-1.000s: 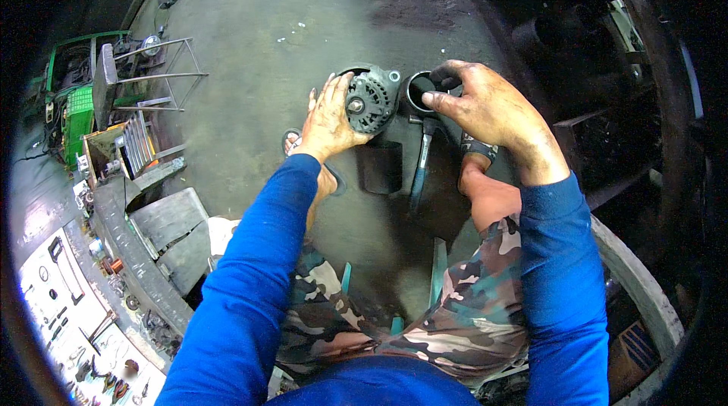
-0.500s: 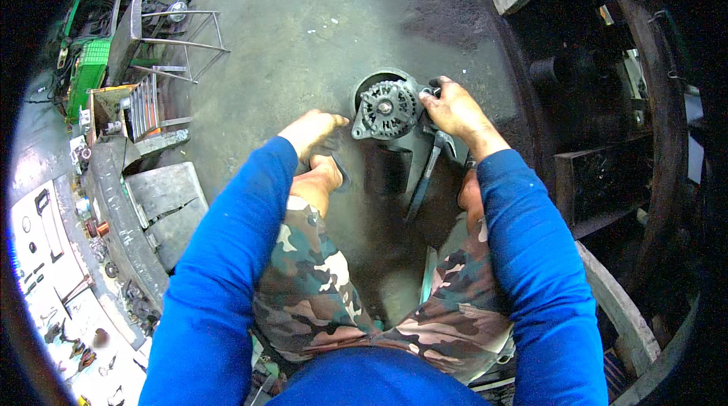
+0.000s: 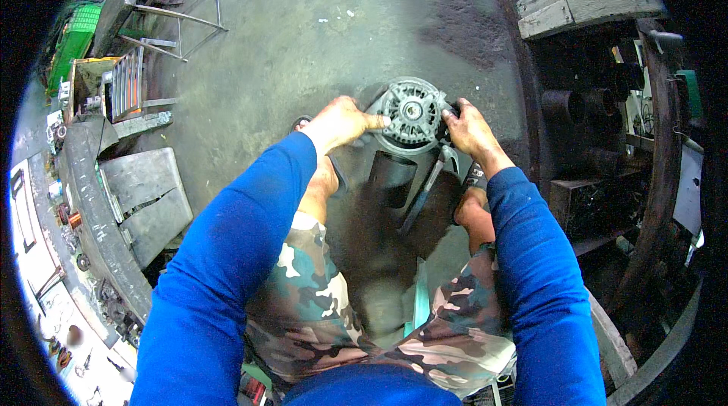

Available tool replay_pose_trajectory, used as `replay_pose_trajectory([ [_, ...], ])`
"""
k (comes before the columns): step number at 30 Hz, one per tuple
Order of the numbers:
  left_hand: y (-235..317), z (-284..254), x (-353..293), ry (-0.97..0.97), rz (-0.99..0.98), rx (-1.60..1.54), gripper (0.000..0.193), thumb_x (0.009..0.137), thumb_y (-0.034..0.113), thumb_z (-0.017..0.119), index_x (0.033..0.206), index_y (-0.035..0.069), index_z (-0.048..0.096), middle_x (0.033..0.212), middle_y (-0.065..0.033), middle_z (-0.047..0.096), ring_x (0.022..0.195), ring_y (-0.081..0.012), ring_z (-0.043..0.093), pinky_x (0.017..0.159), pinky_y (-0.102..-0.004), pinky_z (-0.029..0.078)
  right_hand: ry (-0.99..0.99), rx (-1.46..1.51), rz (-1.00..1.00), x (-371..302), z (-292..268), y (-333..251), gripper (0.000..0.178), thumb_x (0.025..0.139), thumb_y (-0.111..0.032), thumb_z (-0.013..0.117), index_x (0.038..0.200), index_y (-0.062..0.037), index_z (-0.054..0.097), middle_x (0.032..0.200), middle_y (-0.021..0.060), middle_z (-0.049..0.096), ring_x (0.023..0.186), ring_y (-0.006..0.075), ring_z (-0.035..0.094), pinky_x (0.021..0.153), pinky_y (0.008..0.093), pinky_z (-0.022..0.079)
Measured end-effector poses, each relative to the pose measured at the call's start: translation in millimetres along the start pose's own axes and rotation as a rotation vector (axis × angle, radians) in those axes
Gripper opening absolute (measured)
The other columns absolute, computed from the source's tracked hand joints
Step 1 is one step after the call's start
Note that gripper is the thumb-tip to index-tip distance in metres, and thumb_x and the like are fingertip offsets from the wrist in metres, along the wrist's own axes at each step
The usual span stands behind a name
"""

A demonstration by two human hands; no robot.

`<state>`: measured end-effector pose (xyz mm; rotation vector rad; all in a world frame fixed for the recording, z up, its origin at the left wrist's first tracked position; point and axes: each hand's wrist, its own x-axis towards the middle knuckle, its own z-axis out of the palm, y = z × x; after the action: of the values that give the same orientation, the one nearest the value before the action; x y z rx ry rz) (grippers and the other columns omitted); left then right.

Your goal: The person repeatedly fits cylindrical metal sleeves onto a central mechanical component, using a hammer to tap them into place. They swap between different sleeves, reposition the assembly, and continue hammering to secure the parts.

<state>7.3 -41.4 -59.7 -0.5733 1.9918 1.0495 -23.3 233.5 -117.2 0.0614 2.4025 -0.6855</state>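
Note:
Between my hands is a round grey metal alternator [image 3: 410,113], its slotted face and central hub turned up toward me. My right hand [image 3: 472,133] grips its right edge, fingers curled behind it. On the other side my left hand [image 3: 340,124] presses thumb and fingers to the alternator's left rim; part of the grip is hidden. Just below the alternator stands a dark open cylinder [image 3: 392,178]. Beside that cylinder leans a long-handled tool [image 3: 422,195], whose upper end is partly covered.
At far left are a metal-framed stand [image 3: 182,8] and an open crate [image 3: 91,76]. A cluttered workbench [image 3: 98,216] curves along the left. Dark shelving with a heavy timber post [image 3: 652,148] lines the right side. My sandalled feet are on the concrete floor [image 3: 303,34].
My left hand has come in to touch the alternator. The alternator has been turned, so a different face shows, and it has shifted slightly right. My view has moved a little.

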Motion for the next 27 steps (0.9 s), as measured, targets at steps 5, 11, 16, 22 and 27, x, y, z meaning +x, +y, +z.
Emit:
replay_pose_trajectory([
  [5,-11,-6,17,-0.075,-0.023,-0.235,0.107,0.079,0.043,0.093,0.149,-0.019,0.042,0.136,-0.0338,0.065,0.117,-0.0379,0.070,0.101,-0.0438,0.057,0.025,0.059,0.021,-4,7,2,0.049,0.101,-0.029,0.066,0.131,0.0088,0.061,0.126,0.0316,0.070,0.122,0.0420,0.067,0.105,0.0463,0.051],
  [11,-27,-4,36,0.056,-0.011,0.093,0.081,0.078,0.043,0.092,0.129,-0.014,0.065,0.121,-0.0310,0.072,0.115,-0.0376,0.071,0.100,-0.0446,0.054,0.058,0.114,0.018,-29,15,-10,0.050,0.094,-0.026,0.076,0.127,0.0088,0.060,0.121,0.0321,0.071,0.119,0.0460,0.067,0.103,0.0492,0.054],
  [16,-23,-4,34,0.159,0.019,0.157,0.092,0.074,0.034,0.094,0.146,-0.010,0.055,0.136,-0.0314,0.066,0.126,-0.0368,0.067,0.106,-0.0435,0.053,0.100,0.040,0.087,-38,30,-14,0.050,0.094,-0.026,0.075,0.122,0.0095,0.055,0.114,0.0343,0.072,0.112,0.0482,0.070,0.100,0.0517,0.055],
  [22,-7,-3,23,0.212,0.024,0.148,0.101,0.076,0.036,0.093,0.152,-0.010,0.046,0.147,-0.0320,0.058,0.139,-0.0366,0.058,0.116,-0.0408,0.046,-0.121,-0.007,0.095,-30,11,-7,0.060,0.097,-0.044,0.071,0.119,0.0117,0.067,0.118,0.0344,0.071,0.116,0.0475,0.069,0.102,0.0479,0.055],
  [27,-1,-5,33,0.204,0.003,0.147,0.090,0.079,0.034,0.091,0.148,-0.009,0.053,0.146,-0.0305,0.059,0.139,-0.0365,0.058,0.117,-0.0410,0.045,-0.418,-0.024,0.045,-34,2,-2,0.069,0.099,-0.055,0.064,0.132,0.0059,0.067,0.131,0.0299,0.069,0.124,0.0448,0.066,0.108,0.0447,0.052],
])
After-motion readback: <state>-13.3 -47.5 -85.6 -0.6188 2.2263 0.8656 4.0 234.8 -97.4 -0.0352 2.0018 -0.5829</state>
